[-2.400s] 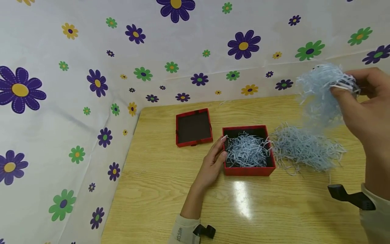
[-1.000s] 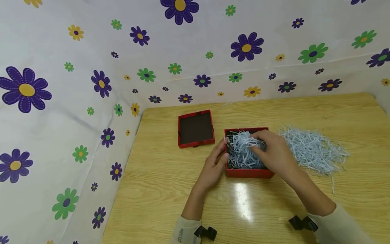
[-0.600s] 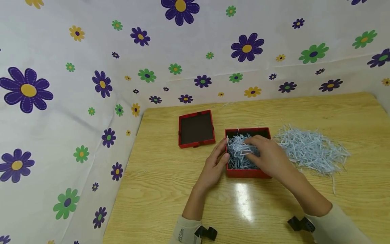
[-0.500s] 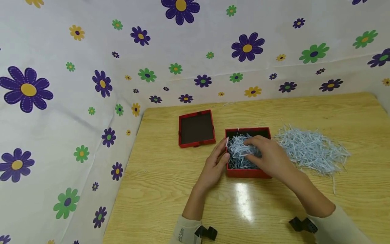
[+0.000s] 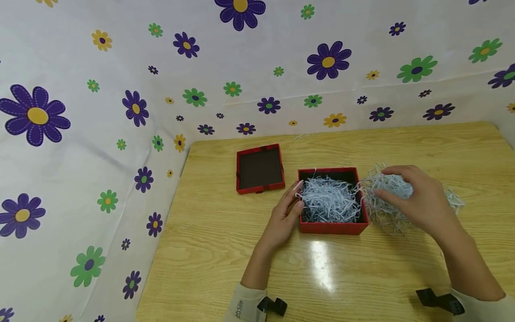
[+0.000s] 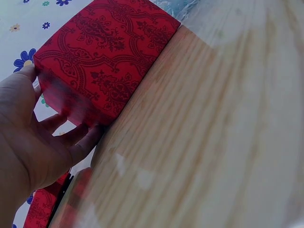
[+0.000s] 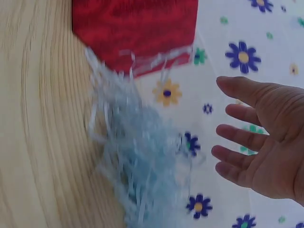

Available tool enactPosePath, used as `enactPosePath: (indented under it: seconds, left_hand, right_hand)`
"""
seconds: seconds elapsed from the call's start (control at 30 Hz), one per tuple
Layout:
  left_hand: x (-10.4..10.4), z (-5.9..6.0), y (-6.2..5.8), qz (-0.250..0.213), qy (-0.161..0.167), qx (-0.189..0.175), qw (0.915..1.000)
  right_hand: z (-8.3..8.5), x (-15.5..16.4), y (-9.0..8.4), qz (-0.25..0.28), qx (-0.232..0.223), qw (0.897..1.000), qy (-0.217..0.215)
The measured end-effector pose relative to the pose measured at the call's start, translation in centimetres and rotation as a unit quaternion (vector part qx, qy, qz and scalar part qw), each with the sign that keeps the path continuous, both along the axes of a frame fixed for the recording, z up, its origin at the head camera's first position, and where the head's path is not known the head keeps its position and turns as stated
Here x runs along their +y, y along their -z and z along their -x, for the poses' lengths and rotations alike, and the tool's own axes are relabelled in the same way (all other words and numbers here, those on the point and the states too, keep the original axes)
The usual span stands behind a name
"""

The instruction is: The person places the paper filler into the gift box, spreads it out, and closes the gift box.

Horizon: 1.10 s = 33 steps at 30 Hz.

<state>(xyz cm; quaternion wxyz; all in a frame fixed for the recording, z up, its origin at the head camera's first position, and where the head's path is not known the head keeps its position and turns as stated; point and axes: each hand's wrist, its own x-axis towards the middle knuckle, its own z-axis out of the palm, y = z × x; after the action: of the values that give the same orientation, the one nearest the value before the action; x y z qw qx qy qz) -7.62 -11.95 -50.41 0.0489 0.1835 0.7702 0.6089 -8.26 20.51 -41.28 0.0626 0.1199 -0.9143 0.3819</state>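
Observation:
A red box stands open on the wooden table, filled with pale blue shredded paper. My left hand rests flat against the box's left wall, fingers straight along it; the left wrist view shows the patterned red box against that left hand. My right hand hovers, fingers spread, over the loose shredded paper pile right of the box. In the right wrist view the right hand is open and holds nothing, beside the pile and the box.
The red lid lies upside down, dark inside up, behind and left of the box. A flowered white cloth forms the back and left walls. The table's left edge runs close to the cloth.
My right hand carried a tuft of shredded paper into the box, pressed it down, then lifted out and moved right over the loose pile. The left hand stayed against the box.

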Motion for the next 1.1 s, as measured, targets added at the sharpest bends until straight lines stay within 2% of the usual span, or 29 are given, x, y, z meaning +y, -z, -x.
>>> enactPosePath:
  seconds: [0.1,0.23,0.37,0.47,0.57,0.77,0.9,1.1]
  left_hand:
    - [0.1,-0.2,-0.1,0.009,-0.006,0.000,0.9999]
    - [0.1,-0.4,-1.5,0.006,-0.004,-0.006,1.0000]
    - [0.0,-0.8,-3.3,0.006,0.007,-0.010,0.9999]
    - [-0.1,-1.0,-3.8,0.014,0.005,-0.010,0.9998]
    - [0.0,-0.9,-3.2,0.009,0.001,-0.012,0.9999]
    - [0.3,-0.2,-0.4,0.015,-0.005,-0.001,0.9999]
    - [0.2,-0.1,0.0,0.017,-0.003,-0.001,0.9998]
    - [0.1,-0.2,-0.2,0.019,-0.009,0.002,0.9998]
  right_hand:
    - [0.2,2.8,0.7,-0.008,-0.049,0.998,0.030]
    - [0.8,5.3,2.0,-0.025,-0.095,0.994,0.040]
    - [1.6,6.2,3.7,-0.049,-0.106,0.993,0.022]
    - [2.2,6.2,4.9,-0.056,-0.090,0.994,0.003]
    - [2.3,6.0,5.8,-0.058,-0.072,0.996,-0.001]
    - [1.9,6.1,6.6,-0.074,-0.045,0.996,0.020]
    - [1.5,6.3,5.6,-0.056,-0.036,0.996,0.060]
    - [1.0,5.9,2.7,-0.020,-0.009,0.993,0.114]
